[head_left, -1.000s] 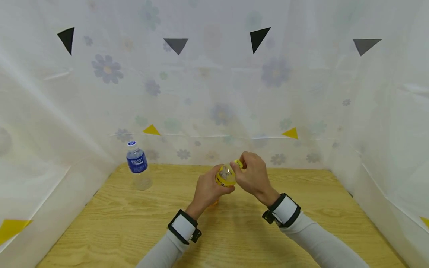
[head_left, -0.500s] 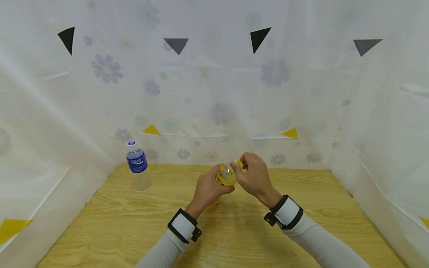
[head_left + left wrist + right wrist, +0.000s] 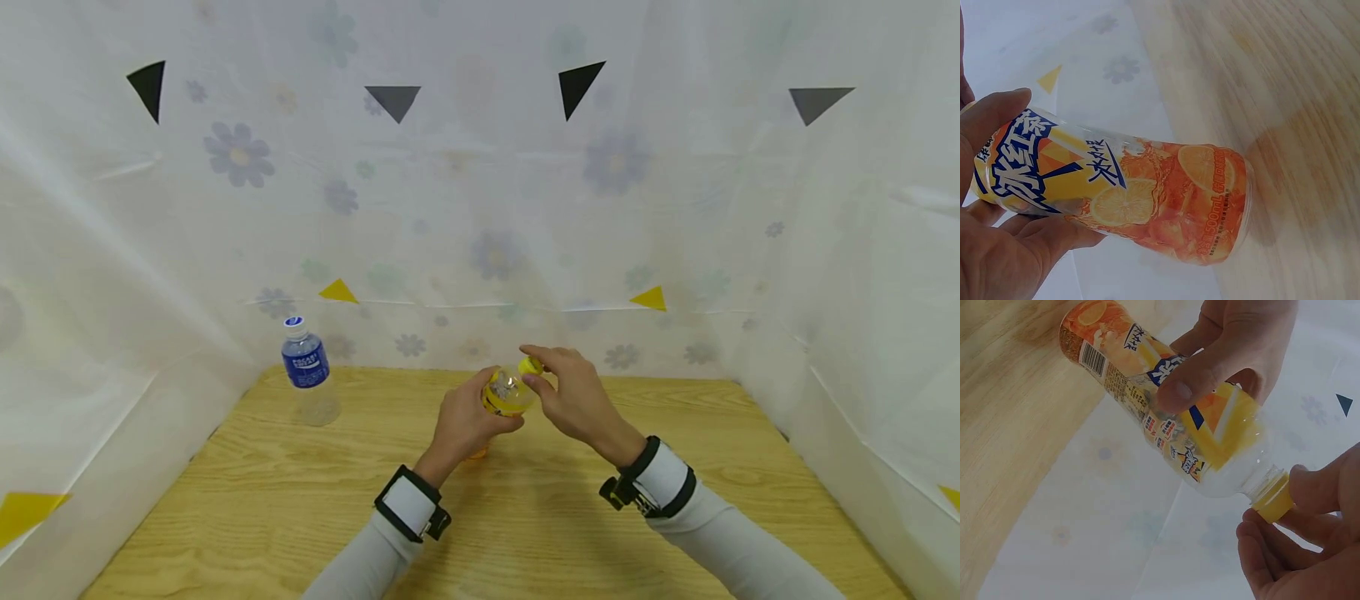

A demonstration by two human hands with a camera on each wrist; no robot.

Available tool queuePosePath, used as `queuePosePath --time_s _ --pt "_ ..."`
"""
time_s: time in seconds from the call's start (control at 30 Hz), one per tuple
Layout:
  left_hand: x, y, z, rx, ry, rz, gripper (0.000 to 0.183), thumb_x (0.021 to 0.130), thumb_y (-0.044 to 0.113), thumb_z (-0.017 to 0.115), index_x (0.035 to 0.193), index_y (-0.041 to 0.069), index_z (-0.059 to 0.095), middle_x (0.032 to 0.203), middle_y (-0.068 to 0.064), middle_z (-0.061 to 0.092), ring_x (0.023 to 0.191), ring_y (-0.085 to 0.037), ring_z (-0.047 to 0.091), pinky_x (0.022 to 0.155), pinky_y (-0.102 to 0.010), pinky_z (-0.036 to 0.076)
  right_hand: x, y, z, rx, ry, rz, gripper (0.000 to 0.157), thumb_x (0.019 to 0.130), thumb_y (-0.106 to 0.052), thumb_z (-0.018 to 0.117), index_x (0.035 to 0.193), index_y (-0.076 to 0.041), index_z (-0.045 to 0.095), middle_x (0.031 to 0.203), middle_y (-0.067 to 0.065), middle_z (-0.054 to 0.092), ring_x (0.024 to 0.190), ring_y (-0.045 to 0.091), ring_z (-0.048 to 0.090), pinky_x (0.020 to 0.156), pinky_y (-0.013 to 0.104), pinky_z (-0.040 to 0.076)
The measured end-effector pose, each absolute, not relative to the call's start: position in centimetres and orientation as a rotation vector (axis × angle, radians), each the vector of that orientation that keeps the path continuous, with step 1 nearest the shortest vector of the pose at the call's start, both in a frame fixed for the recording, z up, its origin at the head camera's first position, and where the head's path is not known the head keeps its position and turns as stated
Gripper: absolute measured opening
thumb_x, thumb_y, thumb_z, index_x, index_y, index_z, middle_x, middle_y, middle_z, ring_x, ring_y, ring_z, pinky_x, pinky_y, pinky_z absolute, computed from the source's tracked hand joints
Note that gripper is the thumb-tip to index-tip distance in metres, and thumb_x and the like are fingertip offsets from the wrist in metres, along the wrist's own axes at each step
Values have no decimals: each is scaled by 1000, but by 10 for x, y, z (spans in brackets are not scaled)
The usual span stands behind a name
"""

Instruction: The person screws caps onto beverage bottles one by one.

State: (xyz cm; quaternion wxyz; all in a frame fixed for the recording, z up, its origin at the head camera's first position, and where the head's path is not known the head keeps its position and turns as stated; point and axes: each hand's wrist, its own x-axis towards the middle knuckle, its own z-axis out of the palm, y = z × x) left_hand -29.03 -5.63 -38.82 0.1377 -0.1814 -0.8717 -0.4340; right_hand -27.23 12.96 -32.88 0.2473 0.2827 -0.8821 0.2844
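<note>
My left hand (image 3: 465,421) grips a clear plastic iced-tea bottle (image 3: 1166,206) with a yellow and orange label printed with lemon slices. In the left wrist view the thumb and fingers wrap round the upper label. The bottle leans over the table, its neck pointing toward my right hand (image 3: 581,400). Thumb and fingertips of that hand pinch the yellow bottle cap (image 3: 1274,501), which sits at the neck. No drink shows in the clear shoulder of the bottle. In the head view, most of the lower bottle is hidden behind my left hand.
An upright clear bottle (image 3: 306,367) with a blue Pocari Sweat label and a white-and-blue cap stands at the back left of the wooden table (image 3: 300,517). White flowered sheeting (image 3: 480,192) with black, grey and yellow triangles walls in the back and sides.
My right hand's fingers have straightened and shifted their hold around the cap, showing more of it. The right wrist has moved slightly right. The left hand and bottle stay nearly still.
</note>
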Motion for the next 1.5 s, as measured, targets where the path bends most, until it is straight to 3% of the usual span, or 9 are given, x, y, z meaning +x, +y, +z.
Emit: queuePosePath --time_s 0.13,0.4,0.87,1.2,1.5 --pt "-290 -56 -389 -547 -2519 -1233 71 76 31 89 139 17 59 112 -3 73 95 -21 69 76 -38 56 -273 129 -330 777 -2377 792 33 95 -8 69 127 0 68 115 18 71 105 35 66 84 50 56" --pt "-290 -57 -389 -551 -2510 -1227 71 75 32 90 138 17 60 111 -3 73 94 -21 69 76 -38 55 -276 128 -334 741 -2327 808 22 94 -7 71 115 0 71 102 14 70 90 27 65 75 42 58" --pt "-291 -57 -392 -524 -2526 -1205 71 75 33 90 138 19 60 110 -2 73 93 -19 68 76 -36 53 -275 119 -335 672 -2304 790 13 90 -4 73 101 0 68 88 10 64 73 19 52 64 33 46" --pt "-291 -58 -393 -518 -2505 -1248 70 75 29 89 138 19 60 109 -2 72 91 -18 66 75 -36 52 -277 116 -334 633 -2336 763 13 93 -12 70 92 -2 62 77 6 56 65 16 50 60 31 44" --pt "-289 -56 -393 -509 -2501 -1224 69 75 31 89 136 19 61 105 0 73 87 -16 67 72 -32 52 -279 115 -333 630 -2321 683 29 93 -15 70 74 -8 49 64 2 43 54 14 38 52 29 34"
